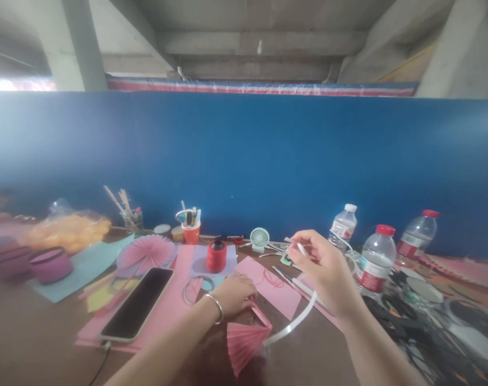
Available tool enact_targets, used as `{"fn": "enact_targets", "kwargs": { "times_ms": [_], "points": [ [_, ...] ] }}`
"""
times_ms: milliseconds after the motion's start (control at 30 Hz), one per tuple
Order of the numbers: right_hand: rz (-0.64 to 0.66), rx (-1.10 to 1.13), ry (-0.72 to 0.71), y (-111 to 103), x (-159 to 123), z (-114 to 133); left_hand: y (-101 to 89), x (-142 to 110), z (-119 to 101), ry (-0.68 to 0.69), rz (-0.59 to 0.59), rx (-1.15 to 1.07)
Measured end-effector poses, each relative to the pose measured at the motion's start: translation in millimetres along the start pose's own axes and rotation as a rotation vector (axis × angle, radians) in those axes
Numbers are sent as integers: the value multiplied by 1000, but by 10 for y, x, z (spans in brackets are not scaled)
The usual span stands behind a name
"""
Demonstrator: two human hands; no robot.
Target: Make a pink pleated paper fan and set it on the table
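Note:
A pleated pink paper fan [247,343] lies spread on the brown table in front of me. My left hand [236,295], with a silver bangle at the wrist, is closed at the fan's upper folded end; the fingertips are partly hidden. My right hand [320,265] is raised to the right, its fingers pinched on a thin white piece. A long white strip [294,324] curves from the fan's narrow point up toward the right hand, passing behind it, and looks like tape. Just behind my left hand are a pink sheet [270,287] and a red thread spool [216,257].
A phone [139,303] on pink paper lies left, below a round pink pleated fan [147,252]. Water bottles [376,260] and dark clutter [404,321] stand right. A small fan [260,239] and a red cup of tools [191,231] sit before the blue partition [244,150].

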State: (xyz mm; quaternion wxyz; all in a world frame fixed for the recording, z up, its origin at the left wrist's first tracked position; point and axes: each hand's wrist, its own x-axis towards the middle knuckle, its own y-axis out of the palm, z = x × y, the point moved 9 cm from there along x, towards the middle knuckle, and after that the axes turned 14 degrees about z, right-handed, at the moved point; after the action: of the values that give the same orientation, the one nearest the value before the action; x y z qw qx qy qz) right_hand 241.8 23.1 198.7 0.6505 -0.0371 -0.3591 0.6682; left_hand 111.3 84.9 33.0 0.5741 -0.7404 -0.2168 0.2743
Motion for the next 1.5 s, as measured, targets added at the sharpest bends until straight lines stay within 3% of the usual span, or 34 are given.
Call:
{"fn": "enact_targets", "kwargs": {
  "times_ms": [200, 300, 400, 633, 700, 767, 867, 933, 1000, 1100, 1233, 1333, 1500],
  "points": [
    [29, 6, -53, 71, 41, -35, -608, -121, 9, -19, -112, -59],
    [172, 351, 45, 260, 39, -130, -885, -286, 149, -150, -268, -259],
    [303, 765, 141, 411, -77, -134, -1016, -450, 264, -280, -381, -327],
    [262, 1010, 64, -117, -413, 48, -1074, -583, 463, -386, -505, -292],
    [243, 1033, 56, -153, -430, 95, -1054, -573, 485, -386, -531, -320],
    [248, 1049, 87, 38, -394, 128, -1019, -542, 468, -365, -543, -383],
    [315, 1080, 174, 685, -281, 100, -971, -491, 386, -310, -542, -527],
    [362, 1233, 261, 1177, -212, -16, -954, -462, 313, -249, -532, -662],
    [227, 1315, 305, 1404, -135, -250, -937, -437, 254, -172, -512, -853],
    [91, 1198, 329, 1435, -62, -574, -905, -422, 219, -88, -470, -1145],
    [98, 1130, 258, 1304, 20, -683, -904, -435, 178, 0, -392, -1333],
    [134, 1137, 236, 1273, 50, -664, -922, -448, 134, 43, -339, -1360],
    [179, 1181, 196, 1306, 62, -599, -1021, -491, 80, 32, -378, -1237]
  ]
}}
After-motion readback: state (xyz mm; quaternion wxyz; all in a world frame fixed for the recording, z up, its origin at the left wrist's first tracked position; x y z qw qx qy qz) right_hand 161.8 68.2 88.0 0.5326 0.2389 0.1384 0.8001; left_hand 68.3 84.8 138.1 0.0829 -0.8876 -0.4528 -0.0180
